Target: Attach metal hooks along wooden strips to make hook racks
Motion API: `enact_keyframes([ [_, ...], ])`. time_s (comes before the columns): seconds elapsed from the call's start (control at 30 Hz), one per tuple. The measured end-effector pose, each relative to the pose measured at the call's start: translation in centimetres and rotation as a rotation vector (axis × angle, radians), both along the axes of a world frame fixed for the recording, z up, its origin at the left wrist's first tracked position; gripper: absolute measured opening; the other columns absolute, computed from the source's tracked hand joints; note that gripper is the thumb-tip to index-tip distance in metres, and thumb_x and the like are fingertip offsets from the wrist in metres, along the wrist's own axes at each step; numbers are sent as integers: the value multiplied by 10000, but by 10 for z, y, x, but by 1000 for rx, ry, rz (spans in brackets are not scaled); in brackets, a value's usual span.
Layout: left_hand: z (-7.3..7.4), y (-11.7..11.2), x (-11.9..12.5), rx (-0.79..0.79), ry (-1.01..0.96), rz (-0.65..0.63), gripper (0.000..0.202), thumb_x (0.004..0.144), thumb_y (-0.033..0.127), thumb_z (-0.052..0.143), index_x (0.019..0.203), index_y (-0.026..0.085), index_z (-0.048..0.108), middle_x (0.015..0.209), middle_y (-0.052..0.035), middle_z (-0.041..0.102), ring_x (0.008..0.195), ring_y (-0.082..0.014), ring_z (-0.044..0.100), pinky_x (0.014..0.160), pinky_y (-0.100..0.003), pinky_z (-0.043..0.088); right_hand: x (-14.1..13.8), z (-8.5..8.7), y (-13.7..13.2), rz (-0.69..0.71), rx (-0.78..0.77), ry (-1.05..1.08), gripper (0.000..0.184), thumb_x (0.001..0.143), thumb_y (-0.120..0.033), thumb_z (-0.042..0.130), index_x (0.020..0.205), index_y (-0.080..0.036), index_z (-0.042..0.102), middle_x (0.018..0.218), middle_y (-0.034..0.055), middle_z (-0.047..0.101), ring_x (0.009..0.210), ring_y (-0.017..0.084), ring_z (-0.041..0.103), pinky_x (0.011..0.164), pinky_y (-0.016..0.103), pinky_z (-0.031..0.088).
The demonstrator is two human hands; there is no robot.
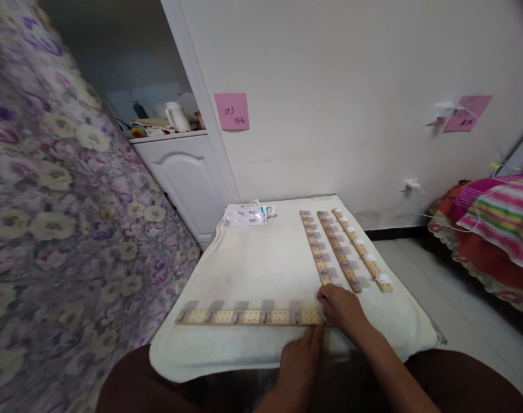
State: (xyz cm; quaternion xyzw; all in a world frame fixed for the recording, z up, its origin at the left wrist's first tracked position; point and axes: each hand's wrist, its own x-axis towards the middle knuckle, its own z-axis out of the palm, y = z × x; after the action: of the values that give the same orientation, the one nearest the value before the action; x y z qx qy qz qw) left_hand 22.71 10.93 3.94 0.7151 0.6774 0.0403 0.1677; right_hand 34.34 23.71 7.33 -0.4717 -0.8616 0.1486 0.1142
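Observation:
A long wooden strip with holes and metal clips lies crosswise near the front of a white cloth-covered table. My right hand rests on its right end, fingers curled against the strip. My left hand sits just below that end, fingers together and pointing at the strip. Three similar wooden strips lie side by side at the table's right, running away from me; the rightmost carries small white tags.
Clear plastic packets lie at the table's far left corner. A floral curtain hangs at the left, a white cabinet stands behind. A striped bedspread is at the right. Pink notes are stuck on the wall.

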Motion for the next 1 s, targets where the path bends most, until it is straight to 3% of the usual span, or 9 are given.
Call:
enact_keyframes([
  [0.27,4,0,2,0,-12,1,624,811,107,356,1423,208,288,1212,-147,590,903,-287,642,749,-415,509,2,-1,0,4,-3,-10,174,841,-172,458,798,-212,622,852,29,683,764,165,610,598,260,292],
  [0.47,7,-2,3,11,-18,20,611,819,124,367,1417,226,296,1222,-120,591,909,-249,638,779,-370,502,2,0,-1,8,-6,-1,188,861,-194,443,815,-209,624,849,35,687,763,166,614,606,261,301],
  [0.73,8,0,3,-35,19,-9,619,821,121,361,1428,208,272,1231,-140,584,933,-297,640,774,-430,519,1,2,-3,10,-8,-3,195,862,-192,439,801,-214,622,853,31,686,770,170,617,605,260,301],
  [1.0,7,-1,4,-26,44,-12,626,824,111,362,1433,202,252,1203,-136,598,927,-284,640,762,-402,517,3,2,-3,3,-15,2,200,851,-176,442,816,-214,635,874,34,695,800,177,632,625,257,330],
])
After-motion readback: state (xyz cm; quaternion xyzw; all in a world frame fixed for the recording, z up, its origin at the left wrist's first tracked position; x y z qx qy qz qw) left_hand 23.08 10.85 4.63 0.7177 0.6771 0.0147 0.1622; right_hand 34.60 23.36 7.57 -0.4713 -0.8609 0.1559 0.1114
